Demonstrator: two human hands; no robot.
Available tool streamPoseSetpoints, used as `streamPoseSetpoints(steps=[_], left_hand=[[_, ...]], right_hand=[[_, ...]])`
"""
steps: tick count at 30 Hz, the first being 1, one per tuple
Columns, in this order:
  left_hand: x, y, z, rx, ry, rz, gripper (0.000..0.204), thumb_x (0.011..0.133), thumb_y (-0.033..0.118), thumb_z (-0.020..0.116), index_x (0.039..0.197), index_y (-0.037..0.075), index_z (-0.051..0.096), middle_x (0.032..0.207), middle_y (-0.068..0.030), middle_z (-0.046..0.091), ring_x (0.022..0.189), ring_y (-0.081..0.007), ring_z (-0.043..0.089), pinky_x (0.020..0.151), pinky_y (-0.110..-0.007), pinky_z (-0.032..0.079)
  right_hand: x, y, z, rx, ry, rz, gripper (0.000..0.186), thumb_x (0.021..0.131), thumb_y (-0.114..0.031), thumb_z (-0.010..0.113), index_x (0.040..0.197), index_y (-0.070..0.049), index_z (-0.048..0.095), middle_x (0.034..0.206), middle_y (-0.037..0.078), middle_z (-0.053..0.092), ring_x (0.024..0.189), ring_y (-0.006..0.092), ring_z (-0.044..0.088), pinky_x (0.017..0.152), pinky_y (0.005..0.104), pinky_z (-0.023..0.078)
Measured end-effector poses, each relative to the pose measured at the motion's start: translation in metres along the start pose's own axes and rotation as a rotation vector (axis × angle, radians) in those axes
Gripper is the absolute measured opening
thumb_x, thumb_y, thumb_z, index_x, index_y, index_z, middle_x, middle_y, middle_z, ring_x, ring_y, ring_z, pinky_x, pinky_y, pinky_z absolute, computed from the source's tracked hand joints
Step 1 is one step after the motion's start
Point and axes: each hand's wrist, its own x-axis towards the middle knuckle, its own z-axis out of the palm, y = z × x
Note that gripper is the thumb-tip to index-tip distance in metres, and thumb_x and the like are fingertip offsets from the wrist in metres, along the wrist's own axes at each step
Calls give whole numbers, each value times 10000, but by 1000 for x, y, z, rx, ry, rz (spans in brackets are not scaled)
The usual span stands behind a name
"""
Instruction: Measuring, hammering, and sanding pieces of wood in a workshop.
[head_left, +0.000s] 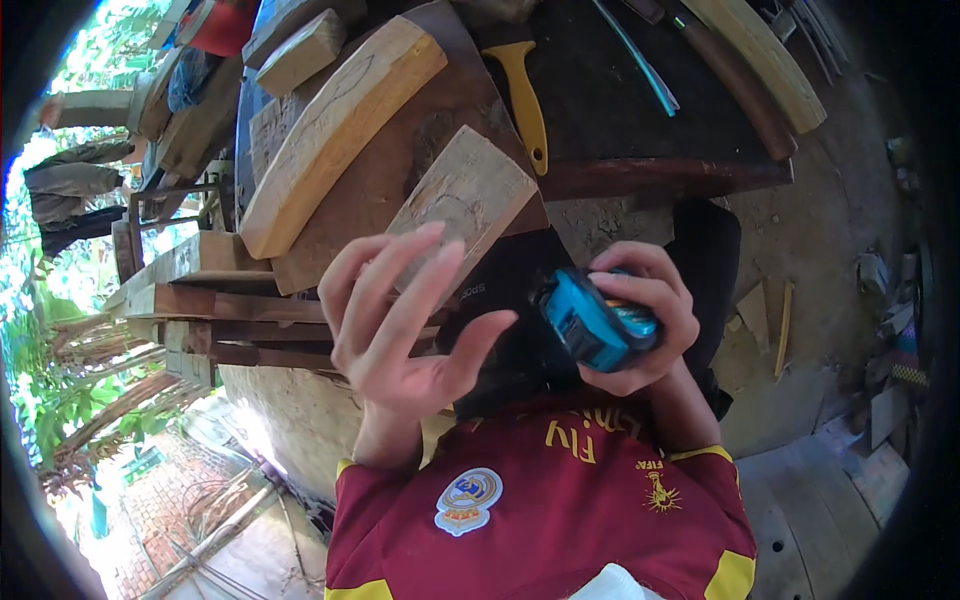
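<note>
My left hand (405, 330) is open, fingers spread and thumb out, over the near end of a pale wooden block (465, 195) with a drawn curved outline; whether it touches the block is unclear. In my right hand (660, 310) I grip a teal and black tape measure (590, 335), close to my body over my dark-clad legs. The block lies at an angle on a brown board (360, 195), beside a long curved piece of light wood (340, 135).
A yellow flat-handled tool (525, 110), a thin light-blue strip (640, 60) and a long dark wooden piece (750, 100) lie on the dark bench (600, 130). Stacked planks (210, 320) are at left. Offcuts (755, 320) lie on the floor at right.
</note>
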Motion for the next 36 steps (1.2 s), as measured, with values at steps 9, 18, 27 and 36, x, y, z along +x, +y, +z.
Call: streamPoseSetpoints(steps=[9,18,27,36], left_hand=[[16,-43,13,-60,-38,-211,274,782,42,832,1041,50,744,1264,-136,697,1142,-287,669,993,-396,517],[21,-20,12,-233,-6,-1,332,771,158,870,1067,44,769,1088,-99,764,989,-258,691,874,-350,533],[15,-3,20,-634,-149,-143,389,762,156,883,1098,-4,768,1003,-128,775,857,-254,715,774,-333,551],[11,-6,9,-884,-219,-634,270,867,20,791,1134,35,756,952,-106,771,818,-71,693,666,-233,540]], right_hand=[[21,-3,-20,63,23,110,599,615,-141,823,1124,64,583,1066,251,679,976,298,699,880,380,559],[42,-7,-24,72,91,202,644,597,-143,881,1150,53,615,1046,152,713,929,200,718,827,320,576],[93,-13,-15,104,-136,77,659,587,-149,905,1151,64,639,992,127,740,880,174,734,798,282,567],[102,-10,-8,134,-313,-114,533,726,-83,871,1179,40,619,1134,260,702,1029,310,725,885,384,575]])
